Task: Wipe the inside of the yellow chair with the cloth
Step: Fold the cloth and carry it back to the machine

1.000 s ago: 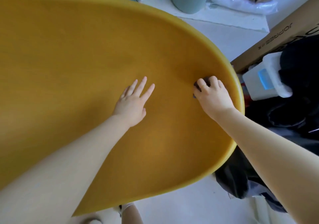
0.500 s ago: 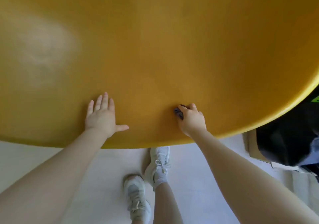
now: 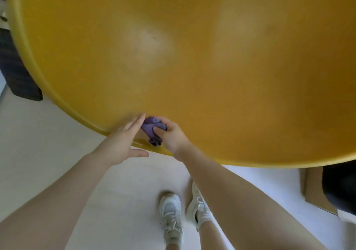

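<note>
The yellow chair (image 3: 192, 66) is a big rounded shell that fills the upper part of the view, its near rim curving across the middle. A small purple cloth (image 3: 150, 129) lies bunched against the inner surface just above that near rim. My right hand (image 3: 171, 136) grips the cloth and holds it against the shell. My left hand (image 3: 123, 141) rests on the rim right beside the cloth, fingers straight and together, thumb spread out below the rim.
Pale floor lies below the chair, with my two white sneakers (image 3: 183, 213) on it. A dark object (image 3: 17, 72) stands at the left behind the shell. A cardboard box (image 3: 316, 190) and a black thing (image 3: 341, 188) sit at the right.
The view has swung left along the chair. My right hand has slid the cloth left along the near rim, and my left hand now lies right beside it.
</note>
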`<state>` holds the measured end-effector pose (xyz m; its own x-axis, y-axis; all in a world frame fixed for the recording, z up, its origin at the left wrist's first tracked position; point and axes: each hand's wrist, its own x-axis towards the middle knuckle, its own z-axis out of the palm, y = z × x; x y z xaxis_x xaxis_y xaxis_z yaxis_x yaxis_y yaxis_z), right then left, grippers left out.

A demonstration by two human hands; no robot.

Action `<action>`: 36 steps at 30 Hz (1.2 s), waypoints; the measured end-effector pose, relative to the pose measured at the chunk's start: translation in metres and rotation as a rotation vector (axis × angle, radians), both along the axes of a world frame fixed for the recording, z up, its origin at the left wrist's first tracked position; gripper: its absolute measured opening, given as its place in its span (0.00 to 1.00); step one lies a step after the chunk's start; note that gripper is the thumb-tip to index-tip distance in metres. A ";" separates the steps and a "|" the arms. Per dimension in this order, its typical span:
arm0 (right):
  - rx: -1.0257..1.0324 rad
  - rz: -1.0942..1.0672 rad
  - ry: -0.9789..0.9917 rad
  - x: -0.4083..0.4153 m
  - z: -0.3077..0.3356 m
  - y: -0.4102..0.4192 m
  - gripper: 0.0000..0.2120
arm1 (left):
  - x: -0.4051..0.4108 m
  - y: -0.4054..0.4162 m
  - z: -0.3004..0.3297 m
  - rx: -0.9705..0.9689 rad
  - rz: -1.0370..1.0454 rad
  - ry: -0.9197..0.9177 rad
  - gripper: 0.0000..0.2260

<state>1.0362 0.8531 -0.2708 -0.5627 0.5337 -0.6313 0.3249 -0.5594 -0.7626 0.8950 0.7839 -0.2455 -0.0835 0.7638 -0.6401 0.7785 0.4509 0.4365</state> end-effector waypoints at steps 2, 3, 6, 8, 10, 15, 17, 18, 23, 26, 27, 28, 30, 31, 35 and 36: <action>0.025 -0.043 0.012 0.002 0.036 0.014 0.13 | -0.002 0.004 0.024 0.232 0.138 -0.055 0.37; 0.040 -0.034 -0.011 0.004 0.057 0.020 0.11 | -0.001 0.008 0.039 0.331 0.187 -0.083 0.32; 0.093 0.019 -0.057 0.020 0.132 0.040 0.04 | 0.005 0.029 0.095 0.472 0.235 -0.209 0.21; 0.131 0.026 -0.070 0.036 0.186 0.049 0.08 | 0.017 0.039 0.140 0.538 0.216 -0.282 0.20; 0.168 -0.009 -0.112 0.055 0.233 0.050 0.07 | 0.035 0.042 0.181 0.578 0.139 -0.307 0.22; 0.301 -0.002 -0.335 0.093 0.315 0.037 0.06 | 0.075 0.037 0.255 0.562 -0.017 -0.267 0.11; 0.393 0.058 -0.427 0.103 0.340 0.033 0.06 | 0.084 0.038 0.278 0.514 -0.050 -0.251 0.08; 0.421 0.071 -0.462 0.107 0.350 0.030 0.07 | 0.087 0.037 0.288 0.483 -0.053 -0.249 0.07; 0.471 -0.017 -0.476 0.131 0.375 0.004 0.10 | 0.106 0.022 0.319 0.452 -0.105 -0.172 0.06; 0.340 -0.122 -0.396 0.151 0.379 -0.018 0.11 | 0.122 0.001 0.333 0.510 -0.145 -0.101 0.08; 0.286 -0.159 -0.353 0.157 0.381 -0.027 0.11 | 0.129 -0.008 0.338 0.519 -0.158 -0.093 0.07; 0.243 -0.188 -0.310 0.164 0.382 -0.036 0.11 | 0.136 -0.017 0.342 0.518 -0.163 -0.098 0.05; 0.197 -0.215 -0.249 0.178 0.386 -0.056 0.10 | 0.152 -0.042 0.351 0.489 -0.137 -0.114 0.04; 0.190 -0.216 -0.232 0.186 0.388 -0.069 0.09 | 0.161 -0.057 0.355 0.469 -0.111 -0.117 0.05; 0.179 -0.156 -0.167 0.218 0.397 -0.124 0.05 | 0.198 -0.119 0.365 0.487 -0.026 -0.058 0.03; 0.179 -0.123 -0.149 0.226 0.400 -0.139 0.08 | 0.206 -0.133 0.368 0.481 -0.016 -0.024 0.04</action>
